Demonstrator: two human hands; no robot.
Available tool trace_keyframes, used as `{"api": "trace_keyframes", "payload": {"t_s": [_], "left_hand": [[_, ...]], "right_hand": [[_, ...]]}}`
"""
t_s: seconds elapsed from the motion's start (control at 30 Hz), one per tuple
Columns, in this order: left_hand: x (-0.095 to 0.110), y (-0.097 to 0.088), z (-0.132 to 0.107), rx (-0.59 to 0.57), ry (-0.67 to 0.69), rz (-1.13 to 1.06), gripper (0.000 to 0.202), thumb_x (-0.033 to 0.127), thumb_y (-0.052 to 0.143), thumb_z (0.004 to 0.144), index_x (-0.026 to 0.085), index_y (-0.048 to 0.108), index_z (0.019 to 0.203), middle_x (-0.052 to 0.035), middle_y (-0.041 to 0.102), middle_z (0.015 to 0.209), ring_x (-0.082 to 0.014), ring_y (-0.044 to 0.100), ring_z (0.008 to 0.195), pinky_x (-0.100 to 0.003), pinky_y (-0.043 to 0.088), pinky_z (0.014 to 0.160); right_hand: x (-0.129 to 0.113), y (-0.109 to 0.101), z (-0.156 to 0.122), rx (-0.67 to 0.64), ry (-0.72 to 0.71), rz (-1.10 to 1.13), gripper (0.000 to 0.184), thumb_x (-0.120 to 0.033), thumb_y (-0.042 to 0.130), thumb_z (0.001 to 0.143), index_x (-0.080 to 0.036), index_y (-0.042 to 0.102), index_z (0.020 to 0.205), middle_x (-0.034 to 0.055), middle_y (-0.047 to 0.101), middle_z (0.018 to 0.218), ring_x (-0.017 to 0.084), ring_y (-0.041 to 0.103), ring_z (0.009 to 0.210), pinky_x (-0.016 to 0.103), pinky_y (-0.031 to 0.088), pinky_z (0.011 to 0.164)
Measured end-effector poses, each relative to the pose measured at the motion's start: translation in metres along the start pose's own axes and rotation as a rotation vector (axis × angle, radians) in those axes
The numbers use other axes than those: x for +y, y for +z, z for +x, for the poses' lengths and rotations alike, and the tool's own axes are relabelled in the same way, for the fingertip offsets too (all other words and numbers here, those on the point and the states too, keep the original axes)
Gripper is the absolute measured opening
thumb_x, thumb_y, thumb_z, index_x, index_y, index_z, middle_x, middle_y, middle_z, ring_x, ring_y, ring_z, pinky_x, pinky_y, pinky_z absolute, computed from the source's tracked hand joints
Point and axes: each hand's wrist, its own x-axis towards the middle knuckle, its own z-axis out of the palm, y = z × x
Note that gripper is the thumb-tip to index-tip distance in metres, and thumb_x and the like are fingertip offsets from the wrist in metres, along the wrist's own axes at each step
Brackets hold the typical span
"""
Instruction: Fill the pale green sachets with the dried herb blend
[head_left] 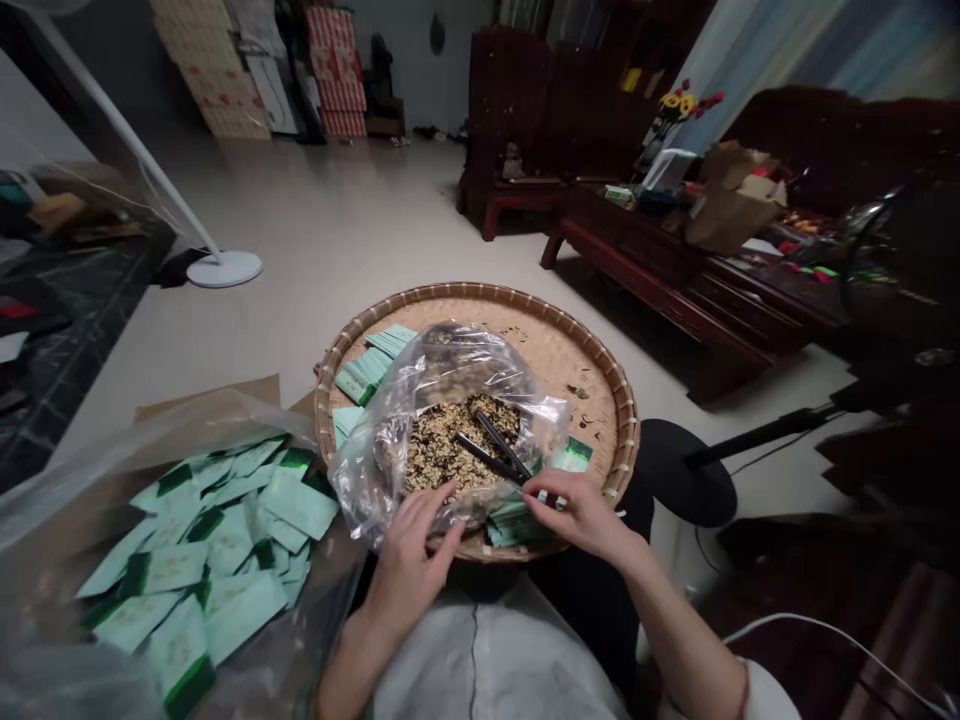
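Clear plastic bag (450,370) sits on a round woven bamboo tray (627,425), its crinkled mouth showing speckled brown grains (442,450) and dark sticks (487,450). Right hand (577,510) pinches the thin film beside the sticks, a small firm grip suiting such slippery plastic; left hand (412,565) rests, fingers loosely curled, on the bag. Pale green packets (210,540) heap in another bag (150,450) nearby

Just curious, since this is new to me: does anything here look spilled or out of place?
Yes: loose dark bits lie on the bare part of the woven tray, outside the plastic bag holding the mix. They look spilled.
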Motion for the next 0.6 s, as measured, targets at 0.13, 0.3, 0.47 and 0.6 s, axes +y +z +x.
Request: {"api": "trace_keyframes", "payload": {"t_s": [0.13, 0.3, 0.47, 0.6], "left_hand": [[0.012, 0.016, 0.007, -0.137, -0.245, -0.321, 0.050, 0.029, 0.059, 0.082, 0.020, 0.051, 0.131, -0.0129, 0.065, 0.121, -0.0196, 0.067, 0.090, -0.035, 0.055, 0.082], [0.020, 0.025, 0.021, -0.191, -0.443, -0.515, 0.031, 0.042, 0.060, 0.079, 0.013, 0.071, 0.078, -0.0069, 0.073, 0.074, -0.0193, 0.066, 0.068, -0.026, 0.052, 0.063], [0.014, 0.013, 0.021, -0.132, -0.475, -0.449, 0.031, 0.043, 0.058, 0.081, 0.014, 0.068, 0.074, -0.0030, 0.068, 0.065, -0.0154, 0.061, 0.060, -0.021, 0.046, 0.055], [0.009, 0.001, 0.014, -0.111, -0.438, -0.264, 0.030, 0.039, 0.054, 0.084, 0.016, 0.065, 0.070, -0.0014, 0.064, 0.062, -0.0143, 0.058, 0.059, -0.019, 0.044, 0.055]], "right_hand": [[-0.018, 0.003, 0.001, 0.205, 0.057, 0.216, 0.016, -0.029, 0.053, 0.088, -0.018, 0.061, 0.080, 0.0022, 0.063, 0.069, 0.013, 0.060, 0.060, 0.022, 0.047, 0.053], [-0.024, 0.019, 0.018, 0.261, 0.129, 0.532, 0.018, -0.036, 0.053, 0.089, -0.019, 0.059, 0.091, -0.0008, 0.061, 0.064, 0.012, 0.060, 0.051, 0.022, 0.051, 0.047], [-0.024, 0.023, 0.036, 0.286, -0.093, 0.208, 0.051, -0.021, 0.054, 0.088, -0.022, 0.042, 0.137, 0.0138, 0.057, 0.124, 0.023, 0.060, 0.107, 0.032, 0.057, 0.077], [-0.033, 0.028, 0.048, 0.220, -0.324, 0.022, 0.050, -0.013, 0.050, 0.089, -0.025, 0.044, 0.137, 0.0112, 0.059, 0.122, 0.023, 0.055, 0.113, 0.041, 0.050, 0.094]]}}
